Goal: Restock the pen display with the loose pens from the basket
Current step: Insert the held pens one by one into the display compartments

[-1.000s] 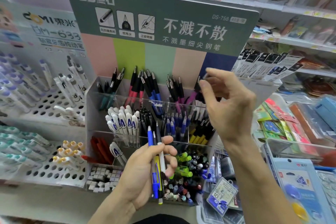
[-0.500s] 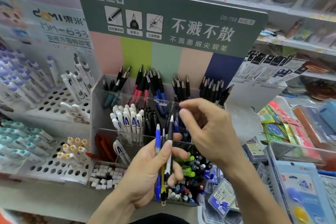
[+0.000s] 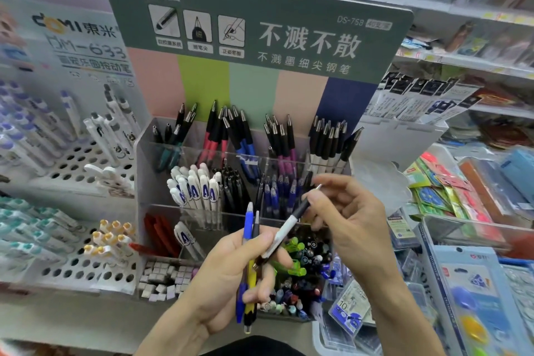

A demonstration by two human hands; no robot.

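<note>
A clear tiered pen display [image 3: 150, 159] stands before me under a green header card, its compartments full of upright pens. My left hand [image 3: 228, 277] grips a small bunch of loose pens [image 3: 248, 269], a blue one and a yellow-and-black one among them, low in front of the display. My right hand [image 3: 349, 220] pinches the black upper end of a white-barrelled pen [image 3: 284, 230] that slants up to the right, its lower end still at the fingers of the left hand. White-barrelled pens with black grips [image 3: 329, 139] fill the top right compartment. No basket is visible.
A white perforated pen rack [image 3: 72, 159] stands to the left. Small erasers [image 3: 161, 280] fill the display's lower left tray, mixed caps and pens the lower middle. Packaged stationery [image 3: 474, 298] lies to the right, with stocked shelves [image 3: 450, 11] behind and above.
My right hand came down from the top right compartment to the bunch in my left hand and now pulls the white-barrelled pen out of it, up and to the right.
</note>
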